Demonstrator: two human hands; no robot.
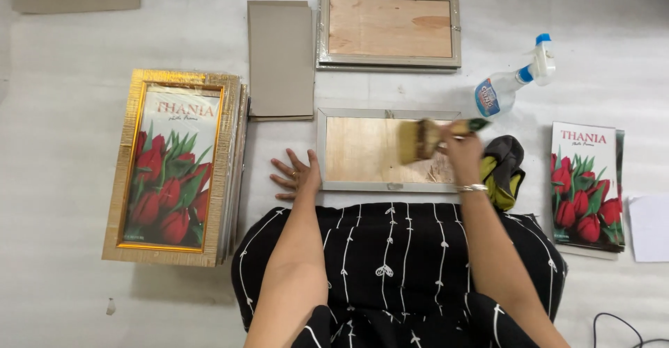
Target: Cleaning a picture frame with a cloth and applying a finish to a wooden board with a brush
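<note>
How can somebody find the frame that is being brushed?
Start at the tall gold frame on the left. Two silvery frames lie to its right; take the nearer frame, just before the person's lap. Only this one has a brush on it.

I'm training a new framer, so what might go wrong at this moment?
The right hand sweeps a brush across the frame, which only the left hand steadies at one edge; it may slide. The spray bottle and cloth lie close to the brushing arm and might get knocked.

Single head-worn view, steeply downward, close over floor (63, 306)
</note>
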